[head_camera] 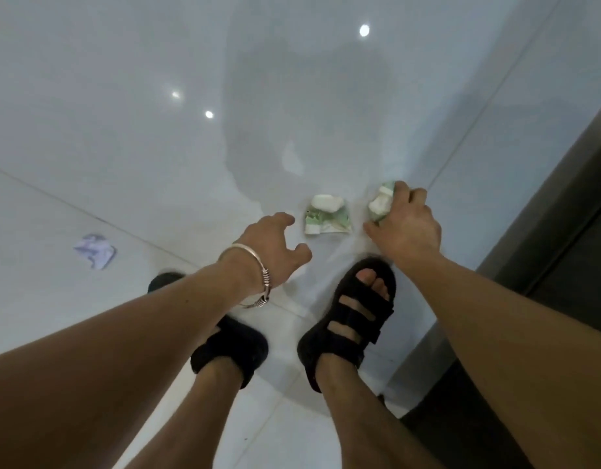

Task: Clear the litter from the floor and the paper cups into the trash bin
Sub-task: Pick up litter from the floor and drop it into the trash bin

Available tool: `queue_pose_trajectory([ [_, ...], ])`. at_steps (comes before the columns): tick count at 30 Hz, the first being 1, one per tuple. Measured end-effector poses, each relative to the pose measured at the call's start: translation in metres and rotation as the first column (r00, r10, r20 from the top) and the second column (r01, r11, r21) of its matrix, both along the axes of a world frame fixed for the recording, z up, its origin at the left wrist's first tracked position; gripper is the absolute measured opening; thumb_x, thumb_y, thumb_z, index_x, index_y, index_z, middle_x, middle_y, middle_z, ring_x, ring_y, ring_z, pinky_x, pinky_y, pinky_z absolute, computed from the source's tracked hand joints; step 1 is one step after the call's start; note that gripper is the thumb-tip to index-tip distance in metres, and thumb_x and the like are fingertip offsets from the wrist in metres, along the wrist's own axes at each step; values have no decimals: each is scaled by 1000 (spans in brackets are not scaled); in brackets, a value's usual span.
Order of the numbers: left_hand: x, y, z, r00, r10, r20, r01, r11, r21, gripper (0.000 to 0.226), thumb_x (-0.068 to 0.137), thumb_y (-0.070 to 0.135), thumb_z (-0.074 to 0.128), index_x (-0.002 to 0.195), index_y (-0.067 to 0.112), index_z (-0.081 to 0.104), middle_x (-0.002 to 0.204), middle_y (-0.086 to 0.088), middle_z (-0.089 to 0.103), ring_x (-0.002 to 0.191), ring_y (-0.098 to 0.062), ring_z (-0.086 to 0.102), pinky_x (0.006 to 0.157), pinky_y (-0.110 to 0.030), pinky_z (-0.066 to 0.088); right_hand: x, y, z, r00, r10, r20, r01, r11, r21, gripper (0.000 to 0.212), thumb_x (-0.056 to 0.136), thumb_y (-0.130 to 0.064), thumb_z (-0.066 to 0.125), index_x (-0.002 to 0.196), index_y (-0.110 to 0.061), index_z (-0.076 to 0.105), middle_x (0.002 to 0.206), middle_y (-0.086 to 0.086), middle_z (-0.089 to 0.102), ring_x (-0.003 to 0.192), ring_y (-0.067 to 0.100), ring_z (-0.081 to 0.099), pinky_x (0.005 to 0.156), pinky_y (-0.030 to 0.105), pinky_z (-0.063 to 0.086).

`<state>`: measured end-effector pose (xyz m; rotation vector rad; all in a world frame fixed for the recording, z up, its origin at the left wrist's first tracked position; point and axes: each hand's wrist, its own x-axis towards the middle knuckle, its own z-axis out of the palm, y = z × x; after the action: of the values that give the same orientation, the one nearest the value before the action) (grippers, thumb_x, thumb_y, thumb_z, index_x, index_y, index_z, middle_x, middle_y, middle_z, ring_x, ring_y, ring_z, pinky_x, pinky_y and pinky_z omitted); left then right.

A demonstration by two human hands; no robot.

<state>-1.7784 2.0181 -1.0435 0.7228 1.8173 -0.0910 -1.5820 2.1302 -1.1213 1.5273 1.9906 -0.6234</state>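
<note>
Gripping a crushed green-and-white paper cup point(380, 203), right hand point(407, 225) has its fingers curled over the top and thumb low beside it, down at the white tiled floor point(123, 130) near its right edge. Left hand point(275, 245) hovers loose, fingers half curled, holding nothing, just left of a second flattened cup point(328, 214). That cup lies on the floor between the two hands, apart from both. Silver bracelet point(255, 265) on the left wrist. Crumpled pale paper point(95, 251) lies on the floor well off to the left, toward the left edge, beyond a grout line. Two feet in black strap sandals: right sandal point(353, 319) just below the right hand, left sandal point(231, 346) partly hidden under the left forearm. Dark panel point(563, 231) runs along the floor's right edge. Ceiling lights reflect in the glossy tile.
</note>
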Motion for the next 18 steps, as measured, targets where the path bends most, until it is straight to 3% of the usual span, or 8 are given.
queue_pose_trajectory([
  [4, -5, -7, 10, 998, 53, 28, -52, 998, -25, 61, 84, 47, 55, 139, 25, 39, 138, 3, 47, 119, -19, 50, 100, -34, 40, -2, -12, 11, 1000, 12, -18, -12, 1000, 11, 66, 82, -40, 65, 134, -9, 36, 119, 13, 45, 94, 33, 56, 60, 34, 34],
  [6, -8, -3, 25, 984, 169, 60, -167, 985, -32, 60, 84, 49, 56, 137, 27, 41, 135, 5, 50, 117, -17, 52, 96, -30, 42, -9, -18, 36, 997, 51, -60, -52, 999, -8, 68, 81, -43, 64, 135, -13, 35, 119, 10, 46, 93, 30, 56, 60, 32, 35],
  [9, -10, 13, 53, 908, 383, 172, -384, 923, -26, 56, 82, 48, 62, 132, 27, 46, 122, 7, 57, 104, -10, 56, 75, -17, 42, -34, -31, 90, 963, 140, -229, -155, 987, -50, 72, 77, -49, 67, 135, -19, 36, 115, 4, 48, 88, 24, 58, 58, 31, 43],
  [12, -15, 32, 79, 861, 438, 258, -453, 891, -1, 46, 81, 41, 66, 123, 27, 54, 109, 10, 62, 93, -5, 59, 71, -18, 45, -59, -41, 138, 871, 213, -443, -229, 973, 19, 78, 67, -49, 78, 130, -15, 47, 108, 4, 56, 82, 22, 62, 59, 33, 53],
  [16, -28, 39, 92, 893, 386, 232, -412, 908, 74, 16, 83, 34, 66, 99, 29, 62, 91, 10, 66, 79, -8, 63, 67, -22, 48, -76, -39, 154, 848, 198, -492, -222, 975, 10, 86, 66, -56, 77, 135, -14, 46, 117, 3, 58, 98, 23, 62, 71, 38, 56],
  [18, -32, 34, 88, 910, 368, 191, -391, 915, 101, 14, 84, 31, 66, 96, 27, 62, 85, 10, 65, 72, -10, 62, 65, -21, 48, -77, -38, 142, 855, 185, -484, -235, 971, -43, 96, 66, -62, 74, 143, -16, 38, 129, 3, 52, 113, 23, 56, 83, 40, 53],
])
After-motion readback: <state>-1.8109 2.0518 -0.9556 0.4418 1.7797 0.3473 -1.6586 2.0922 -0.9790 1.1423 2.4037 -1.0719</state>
